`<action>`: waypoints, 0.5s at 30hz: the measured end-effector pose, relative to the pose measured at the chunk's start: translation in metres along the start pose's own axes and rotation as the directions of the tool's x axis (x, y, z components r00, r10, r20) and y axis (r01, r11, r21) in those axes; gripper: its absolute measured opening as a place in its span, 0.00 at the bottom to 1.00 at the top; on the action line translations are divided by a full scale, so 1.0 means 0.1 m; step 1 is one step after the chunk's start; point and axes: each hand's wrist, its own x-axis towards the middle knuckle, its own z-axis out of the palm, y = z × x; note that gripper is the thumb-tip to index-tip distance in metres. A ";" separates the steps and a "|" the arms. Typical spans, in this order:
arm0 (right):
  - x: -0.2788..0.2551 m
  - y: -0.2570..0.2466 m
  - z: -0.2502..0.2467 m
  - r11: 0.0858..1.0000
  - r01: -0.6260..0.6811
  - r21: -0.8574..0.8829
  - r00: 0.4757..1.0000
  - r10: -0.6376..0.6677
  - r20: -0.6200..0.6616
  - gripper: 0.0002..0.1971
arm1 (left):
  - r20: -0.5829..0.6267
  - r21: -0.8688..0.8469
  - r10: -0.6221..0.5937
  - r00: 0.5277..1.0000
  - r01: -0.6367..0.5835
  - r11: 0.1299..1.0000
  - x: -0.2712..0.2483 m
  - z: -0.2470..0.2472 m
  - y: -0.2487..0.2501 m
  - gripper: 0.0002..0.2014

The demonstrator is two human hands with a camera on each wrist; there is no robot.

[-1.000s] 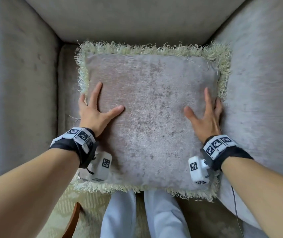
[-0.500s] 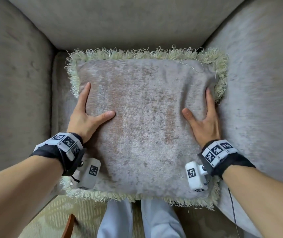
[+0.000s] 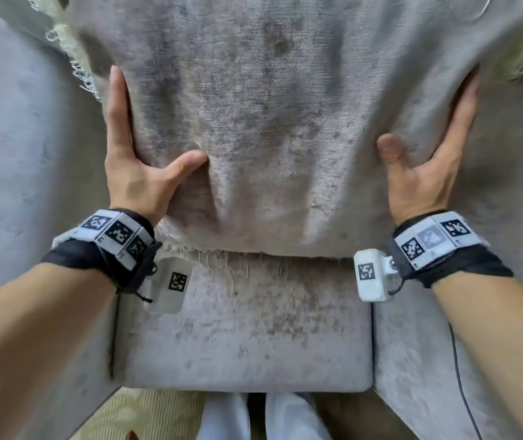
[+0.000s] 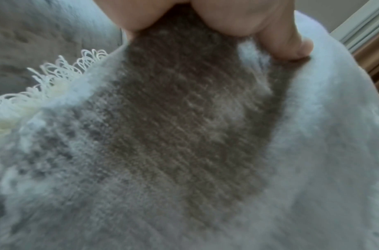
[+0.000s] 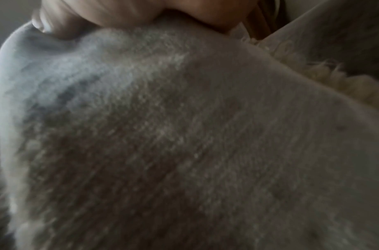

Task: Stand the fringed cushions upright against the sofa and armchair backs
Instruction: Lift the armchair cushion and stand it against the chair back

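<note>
Head view: the fringed cushion point(image 3: 273, 122) is being held up off the armchair seat point(image 3: 244, 338), its lower fringe hanging just above the seat's back part. The left hand point(image 3: 136, 173) is gripping the cushion's left edge, thumb digging into the front face and making a crease, index finger lying straight along the side; the other fingers are hidden behind the fabric. The right hand point(image 3: 425, 176) is mirroring this on the right edge, thumb pressing the front, fingers running up the side. The cushion is filling the upper frame, flanked by the chair arms point(image 3: 25, 154). The chair back is hidden behind it, so whether the two are touching cannot be told.

Left wrist view: the thumb point(image 4: 286, 42) is sinking into the chenille face, with the pale looped fringe point(image 4: 56, 76) showing at the left. Blurred; the remaining fingers are out of sight.

Right wrist view: also blurred. The thumb point(image 5: 62, 23) is pressing a dent into the cushion, and the fringe point(image 5: 344, 81) is trailing off at the right edge.

Progress, as a judgement: this cushion is being raised toward upright but is not yet set down or leaning unaided. Seating its bottom edge and letting go is still left. No sofa or other cushion is showing, so the rest of the task cannot be assessed.
</note>
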 end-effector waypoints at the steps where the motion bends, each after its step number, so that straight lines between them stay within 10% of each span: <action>1: 0.03 0.04 0.04 1.000 0.017 0.001 1.000 -0.017 -0.017 0.55 | -0.001 -0.006 0.026 1.000 -0.026 1.000 0.05 0.02 -0.04 0.59; 15: 0.19 0.35 0.21 0.997 -0.063 -0.049 0.993 0.067 0.102 0.53 | -0.021 0.179 -0.092 0.996 0.094 0.979 0.30 0.23 -0.23 0.62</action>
